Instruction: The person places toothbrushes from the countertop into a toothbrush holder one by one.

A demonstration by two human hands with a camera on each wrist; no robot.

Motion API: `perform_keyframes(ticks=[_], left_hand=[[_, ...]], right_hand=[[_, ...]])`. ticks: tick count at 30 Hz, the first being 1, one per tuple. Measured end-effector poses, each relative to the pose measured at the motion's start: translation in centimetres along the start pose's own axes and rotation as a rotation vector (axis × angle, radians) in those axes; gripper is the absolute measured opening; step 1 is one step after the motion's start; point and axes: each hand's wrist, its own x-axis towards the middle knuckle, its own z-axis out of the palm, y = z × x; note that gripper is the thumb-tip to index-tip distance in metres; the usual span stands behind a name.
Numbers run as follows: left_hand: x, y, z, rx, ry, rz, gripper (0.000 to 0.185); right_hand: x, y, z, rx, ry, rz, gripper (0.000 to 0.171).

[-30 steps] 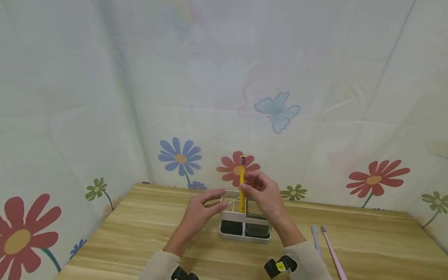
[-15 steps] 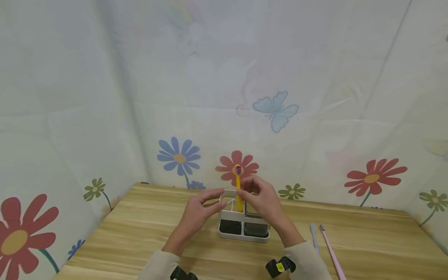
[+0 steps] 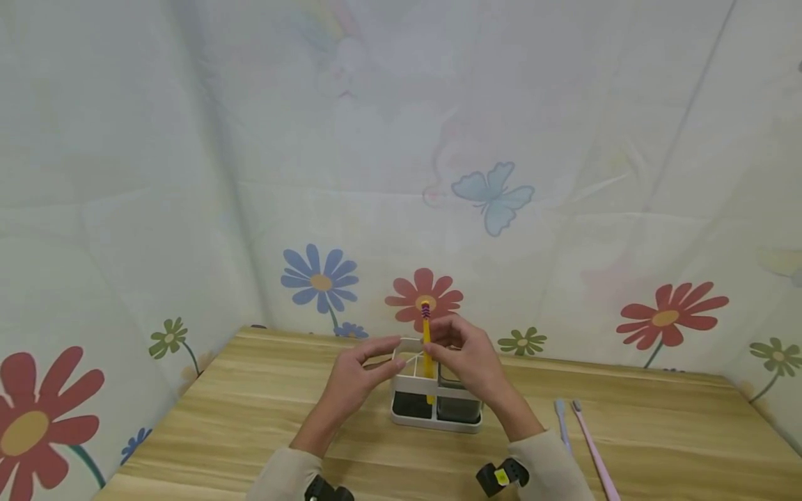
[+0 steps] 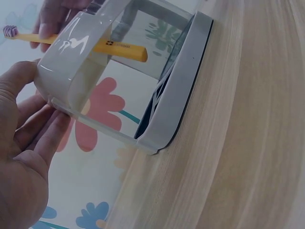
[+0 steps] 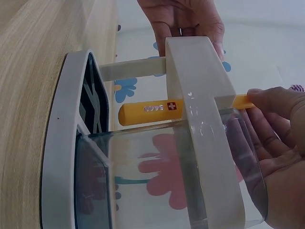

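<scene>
A white toothbrush holder with an upper divided frame and a dark-lined base stands on the table. Its upper left edge is gripped between the thumb and fingers of my left hand. My right hand pinches a yellow toothbrush near its neck, bristles up. The brush passes down through an upper compartment. Seen from the left wrist, the handle end pokes out below the frame, apart from the base. A clear cup fills the holder's right side.
A blue toothbrush and a pink toothbrush lie on the wooden table, right of my right forearm. Behind the table hangs a white curtain printed with flowers and a butterfly.
My right hand has lowered the yellow toothbrush through the holder's upper frame; its handle end now shows beneath. My left hand stays on the holder.
</scene>
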Motion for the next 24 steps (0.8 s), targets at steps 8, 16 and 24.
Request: perform_keyframes(ticks=[8,16,24], left_hand=[[-0.03,0.0,0.0,0.005,0.0,0.006,0.043],[-0.06,0.05,0.04,0.007,0.004,-0.003,0.044],[-0.07,0.03,0.1,0.015,0.011,-0.001,0.042]], right_hand=[[0.04,-0.01,0.08,-0.018,-0.006,0.016,0.018],[0.0,-0.04,0.0,-0.048,-0.013,0.013,0.018],[0.01,0.02,-0.08,-0.059,-0.022,0.025,0.018]])
